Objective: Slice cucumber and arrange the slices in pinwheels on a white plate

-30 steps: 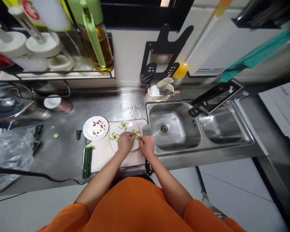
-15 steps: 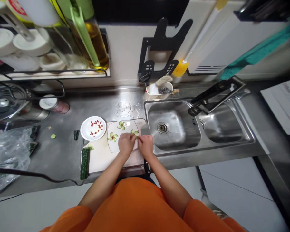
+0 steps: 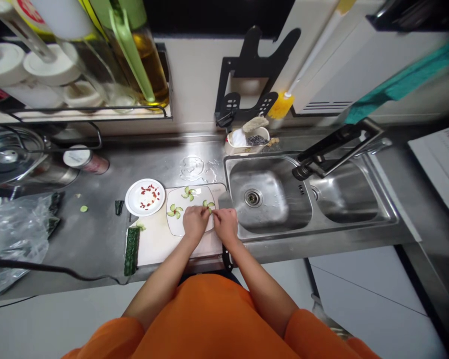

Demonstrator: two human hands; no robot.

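My left hand [image 3: 195,223] and my right hand [image 3: 226,224] meet over the right side of a white square plate [image 3: 177,230]. Their fingertips are pinched together at a thin green cucumber slice [image 3: 211,210] in the right-hand pinwheel of slices. Two more pinwheels, one at the back [image 3: 189,193] and one at the left [image 3: 174,211], lie on the plate with red bits at their centres. Under the plate is a pale cutting board [image 3: 149,249]. Beneath my right hand and wrist, a knife [image 3: 225,201] is partly hidden. Small red pieces [image 3: 149,194] lie on a round white plate [image 3: 134,205].
A cut cucumber length [image 3: 131,252] lies along the board's left edge. Further left are a cucumber end [image 3: 118,207], a plastic bag [image 3: 15,244] and a jar [image 3: 86,159]. A double sink [image 3: 269,194] with a black faucet [image 3: 322,149] is at the right.
The view has shifted very slightly. Both hands stay at the same spot on the plate, with no clear movement of the slices.
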